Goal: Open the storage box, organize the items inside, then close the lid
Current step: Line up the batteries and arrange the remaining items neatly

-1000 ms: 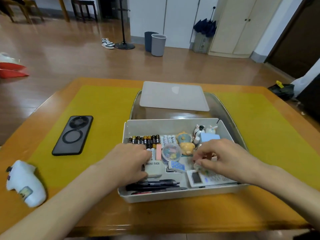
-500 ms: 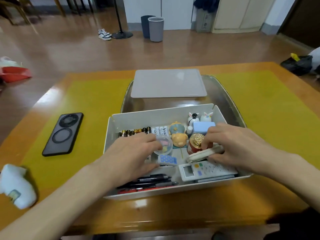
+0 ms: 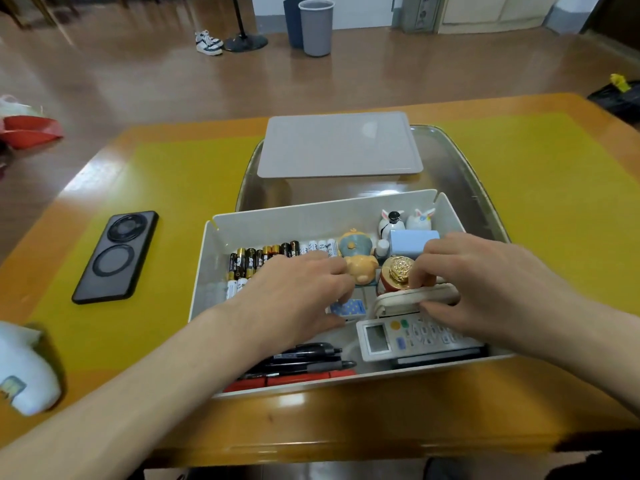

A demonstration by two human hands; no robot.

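The white storage box [image 3: 311, 211] stands open on the table in front of me. Its grey lid [image 3: 339, 147] lies behind it. Inside are a row of batteries [image 3: 256, 258], black and red pens [image 3: 311, 358], a white remote [image 3: 398, 337], animal figurines [image 3: 356, 258], a light blue block [image 3: 412, 239] and a red jar with a gold cap [image 3: 398, 271]. My left hand [image 3: 294, 292] lies curled over the box's middle, beside a blue dotted item [image 3: 348, 308]; what is under it is hidden. My right hand [image 3: 485, 282] pinches a cream oblong device [image 3: 412, 299] just above the remote.
Box and lid rest on a clear tray [image 3: 460, 174] over a yellow mat [image 3: 554, 188]. A black phone [image 3: 116, 256] lies left of the box. A white rounded object [image 3: 24, 375] sits at the table's near left edge. Bins and shoes stand on the floor beyond.
My right hand has taken up the cream device and turned it on edge above the remote. My left hand slid right over the small round container, hiding it. The view tilted down.
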